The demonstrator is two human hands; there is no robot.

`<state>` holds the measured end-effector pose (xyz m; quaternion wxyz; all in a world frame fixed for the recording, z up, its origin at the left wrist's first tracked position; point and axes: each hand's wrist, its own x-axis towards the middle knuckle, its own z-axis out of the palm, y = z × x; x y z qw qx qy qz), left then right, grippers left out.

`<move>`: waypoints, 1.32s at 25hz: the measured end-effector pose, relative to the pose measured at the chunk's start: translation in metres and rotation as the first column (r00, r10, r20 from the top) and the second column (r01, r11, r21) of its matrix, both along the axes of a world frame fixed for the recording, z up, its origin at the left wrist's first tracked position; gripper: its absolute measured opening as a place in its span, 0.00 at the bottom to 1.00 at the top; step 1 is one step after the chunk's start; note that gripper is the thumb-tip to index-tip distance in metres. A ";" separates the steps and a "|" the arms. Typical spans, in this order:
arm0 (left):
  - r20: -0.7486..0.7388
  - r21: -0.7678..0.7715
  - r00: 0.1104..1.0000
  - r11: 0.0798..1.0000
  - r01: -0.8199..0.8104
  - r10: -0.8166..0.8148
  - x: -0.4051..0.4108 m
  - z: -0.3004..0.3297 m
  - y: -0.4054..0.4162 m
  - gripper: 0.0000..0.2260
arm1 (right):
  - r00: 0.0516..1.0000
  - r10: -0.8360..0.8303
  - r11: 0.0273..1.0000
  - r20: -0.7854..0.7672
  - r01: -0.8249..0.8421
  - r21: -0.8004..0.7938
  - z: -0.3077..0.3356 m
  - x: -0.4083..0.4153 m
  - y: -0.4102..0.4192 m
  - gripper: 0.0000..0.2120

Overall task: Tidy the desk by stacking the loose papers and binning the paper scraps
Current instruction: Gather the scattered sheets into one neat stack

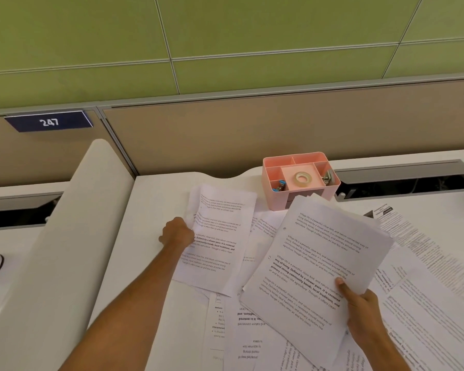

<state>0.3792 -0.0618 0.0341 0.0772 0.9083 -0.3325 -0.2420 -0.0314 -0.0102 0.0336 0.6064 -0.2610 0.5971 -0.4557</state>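
Observation:
Printed white sheets lie scattered over the white desk (150, 210). My left hand (176, 232) grips the left edge of one sheet (217, 236) near the desk's middle, and that sheet is lifted a little. My right hand (362, 309) holds a small stack of printed papers (316, 266) above the desk, with the thumb on top near its lower right corner. More loose sheets (241, 330) lie under and around both, some upside down. Densely printed pages (426, 263) spread out at the right. I see no paper scraps.
A pink desk organiser (330, 183) with a tape roll (301, 178) and clips stands at the back, just behind the held stack. A white curved divider (65, 236) borders the desk on the left. A beige partition with a "247" plate (48, 121) rises behind.

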 end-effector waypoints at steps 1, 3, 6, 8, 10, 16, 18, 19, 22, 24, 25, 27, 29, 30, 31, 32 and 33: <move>-0.040 -0.011 0.999 1.000 -0.004 0.004 0.002 0.000 0.001 0.16 | 1.000 -0.003 1.000 0.000 0.003 0.007 -0.002 -0.001 0.000 0.11; -0.128 -0.043 0.992 0.999 -0.011 0.005 0.006 0.007 0.009 0.18 | 1.000 -0.001 1.000 -0.011 0.001 0.017 -0.004 -0.002 0.000 0.10; -0.307 -0.171 0.951 0.981 -0.088 0.032 0.018 0.022 0.024 0.17 | 0.999 0.025 0.999 -0.026 -0.024 0.028 -0.006 -0.004 0.000 0.11; -0.361 -0.291 0.933 0.952 -0.096 -0.016 0.022 0.042 0.036 0.15 | 0.997 0.058 0.998 -0.049 -0.057 0.032 -0.007 -0.005 0.002 0.11; -0.348 -0.393 0.932 0.918 -0.052 -0.096 0.019 0.068 0.050 0.15 | 0.992 0.097 0.995 -0.076 -0.095 0.032 -0.006 -0.005 0.004 0.12; -0.330 -0.626 0.890 0.779 0.044 -0.315 -0.014 0.151 0.095 0.12 | 0.978 0.166 0.986 -0.129 -0.163 0.031 -0.006 0.000 0.016 0.14; -0.352 -0.662 0.849 0.746 0.072 -0.394 -0.031 0.176 0.111 0.13 | 0.976 0.180 0.984 -0.120 -0.178 0.027 -0.003 0.003 0.021 0.14; -0.387 -0.676 0.818 0.734 0.063 -0.426 -0.040 0.185 0.119 0.13 | 0.976 0.185 0.983 -0.116 -0.183 0.025 -0.001 0.004 0.025 0.13; -0.588 -0.643 0.660 0.765 -0.031 -0.468 -0.059 0.185 0.130 0.16 | 0.973 0.215 0.977 -0.088 -0.213 0.030 0.007 0.005 0.033 0.11; -0.707 -0.573 0.550 0.816 -0.074 -0.446 -0.071 0.164 0.132 0.17 | 0.969 0.241 0.970 -0.048 -0.240 0.029 0.014 0.006 0.038 0.09; -0.755 -0.528 0.501 0.846 -0.080 -0.424 -0.079 0.150 0.133 0.17 | 0.966 0.257 0.966 -0.029 -0.256 0.028 0.020 0.008 0.041 0.08; -0.828 -0.442 0.418 0.893 -0.079 -0.373 -0.095 0.119 0.136 0.18 | 0.956 0.295 0.955 -0.001 -0.295 0.018 0.031 0.009 0.046 0.05; -0.859 -0.384 0.407 0.916 -0.113 -0.310 -0.112 0.090 0.138 0.19 | 0.934 0.356 0.934 0.006 -0.356 -0.017 0.039 0.009 0.049 0.07; -0.862 -0.367 0.428 0.917 -0.155 -0.273 -0.120 0.078 0.138 0.18 | 0.919 0.394 0.918 0.005 -0.394 -0.045 0.042 0.008 0.051 0.07; -0.862 -0.353 0.453 0.912 -0.211 -0.228 -0.128 0.068 0.138 0.16 | 0.904 0.428 0.902 0.007 -0.426 -0.066 0.044 0.007 0.052 0.08; -0.862 -0.337 0.472 0.903 -0.266 -0.183 -0.135 0.061 0.138 0.15 | 0.892 0.453 0.889 0.007 -0.451 -0.077 0.047 0.006 0.053 0.09; -0.864 -0.323 0.482 0.896 -0.304 -0.148 -0.143 0.057 0.139 0.14 | 0.888 0.460 0.885 0.012 -0.458 -0.081 0.049 0.005 0.054 0.08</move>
